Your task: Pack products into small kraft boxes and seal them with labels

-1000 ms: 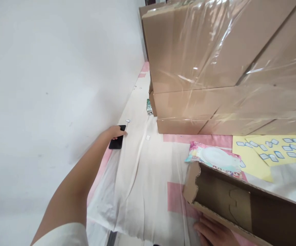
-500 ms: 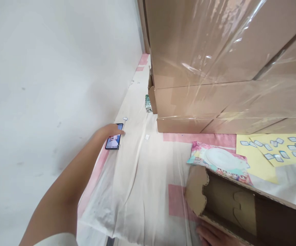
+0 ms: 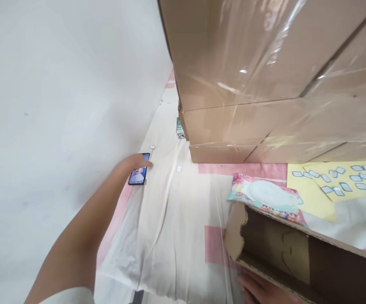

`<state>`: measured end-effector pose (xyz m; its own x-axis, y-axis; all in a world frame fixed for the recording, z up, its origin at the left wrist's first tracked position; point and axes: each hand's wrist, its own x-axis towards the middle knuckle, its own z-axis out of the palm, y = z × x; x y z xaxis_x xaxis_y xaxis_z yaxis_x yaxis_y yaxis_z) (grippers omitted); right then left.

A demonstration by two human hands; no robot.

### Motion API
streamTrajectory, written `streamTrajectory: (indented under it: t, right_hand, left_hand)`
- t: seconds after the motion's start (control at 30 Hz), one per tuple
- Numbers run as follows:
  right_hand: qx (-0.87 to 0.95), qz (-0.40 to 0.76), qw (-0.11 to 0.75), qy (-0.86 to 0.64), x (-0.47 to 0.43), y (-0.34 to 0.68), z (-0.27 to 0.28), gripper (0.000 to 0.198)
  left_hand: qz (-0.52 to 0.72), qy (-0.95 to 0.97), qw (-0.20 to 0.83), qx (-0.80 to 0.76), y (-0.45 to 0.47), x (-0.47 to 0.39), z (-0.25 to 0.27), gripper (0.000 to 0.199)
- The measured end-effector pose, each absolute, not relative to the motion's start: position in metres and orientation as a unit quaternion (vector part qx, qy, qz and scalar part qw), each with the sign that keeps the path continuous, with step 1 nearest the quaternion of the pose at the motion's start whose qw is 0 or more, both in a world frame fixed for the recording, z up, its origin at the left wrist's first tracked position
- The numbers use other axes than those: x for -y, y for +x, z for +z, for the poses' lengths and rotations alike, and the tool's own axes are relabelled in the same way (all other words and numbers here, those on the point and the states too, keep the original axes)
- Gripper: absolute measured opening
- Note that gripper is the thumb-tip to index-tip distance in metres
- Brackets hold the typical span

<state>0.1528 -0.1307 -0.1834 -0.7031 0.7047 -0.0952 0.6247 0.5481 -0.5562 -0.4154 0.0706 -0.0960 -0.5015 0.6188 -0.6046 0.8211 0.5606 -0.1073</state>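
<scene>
My left hand (image 3: 138, 161) reaches out along the wall and is closed over the upper end of a smartphone (image 3: 137, 175), with a finger past its right edge. The phone's lit screen faces up. At the lower right, my right hand (image 3: 258, 288) grips the near side of an open, empty-looking cardboard box (image 3: 235, 232), partly hidden beneath it. The box lies tilted with its opening toward me. A pink and teal pack of wipes (image 3: 268, 194) with a white lid lies just beyond the box.
Large cardboard cartons (image 3: 233, 126) wrapped in clear film stand ahead. A small green box (image 3: 180, 128) sits by their left corner. Yellow sheets (image 3: 350, 179) with several blue-edged labels lie at right. A loose label (image 3: 179, 169) rests on the pale cloth (image 3: 189, 211); the white wall (image 3: 59, 105) rises at left.
The view has shifted slightly, so the cartons, wipes and box appear a little farther left. Both hands keep their places on the phone and the cardboard box.
</scene>
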Motion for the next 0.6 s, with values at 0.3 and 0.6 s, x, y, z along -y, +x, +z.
streamTrajectory:
  t: [0.3,0.6]
  right_hand:
    - [0.873,0.359,0.040,-0.327,0.127,0.136,-0.154,0.016]
    - [0.860,0.407,0.056,-0.304,0.130,0.147,-0.132,0.014]
  left_hand:
    - [-0.151,0.419,0.184,-0.876,-0.334,-0.075,-0.079,0.065]
    - [-0.147,0.601,0.278,-0.734,-0.177,-0.058,0.005,0.032]
